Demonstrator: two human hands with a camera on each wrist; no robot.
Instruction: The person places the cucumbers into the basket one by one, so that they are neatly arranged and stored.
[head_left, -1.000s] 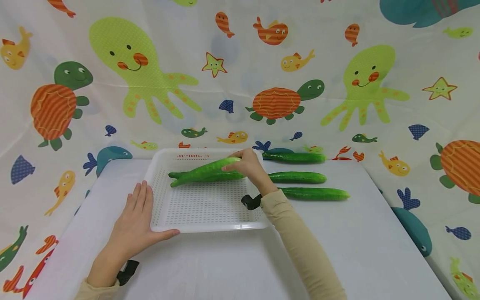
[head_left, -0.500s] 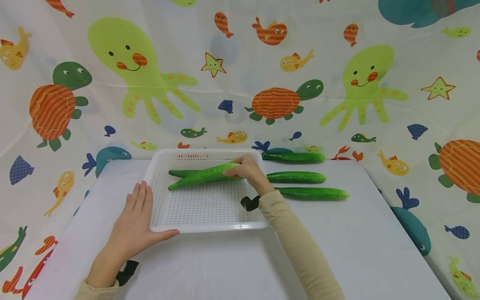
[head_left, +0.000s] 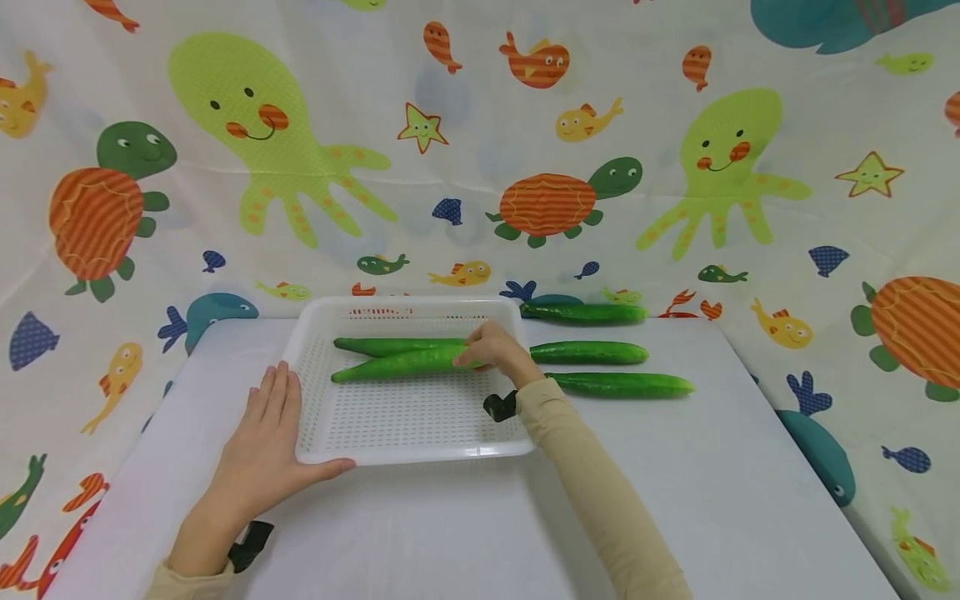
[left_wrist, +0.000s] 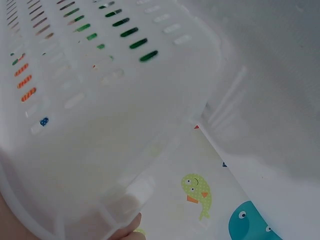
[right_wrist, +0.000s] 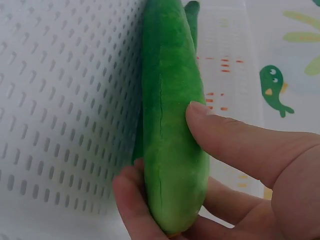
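My right hand (head_left: 498, 352) grips a green cucumber (head_left: 397, 366) near its right end, inside a white perforated plastic basket (head_left: 420, 457). In the right wrist view the thumb lies on one side of this cucumber (right_wrist: 172, 115) and fingers curl round the other. Another cucumber (head_left: 390, 345) lies just behind it in the basket, its right part hidden by the hand. My left hand (head_left: 255, 454) rests against the basket's front left corner, fingers straight along the left side and thumb along the front rim. Only bits of that hand show below the basket wall (left_wrist: 100, 155) in the left wrist view.
To the right of the basket, three more cucumbers lie on the white table (head_left: 645, 483): a back one (head_left: 585, 312), a middle one (head_left: 588, 352) and a front one (head_left: 618, 385). A cloth (head_left: 450, 108) printed with sea animals hangs behind and beside the table.
The right hand has lowered the held cucumber toward the front of the basket; it now lies flatter, in front of the other one. The left hand and basket stay put.
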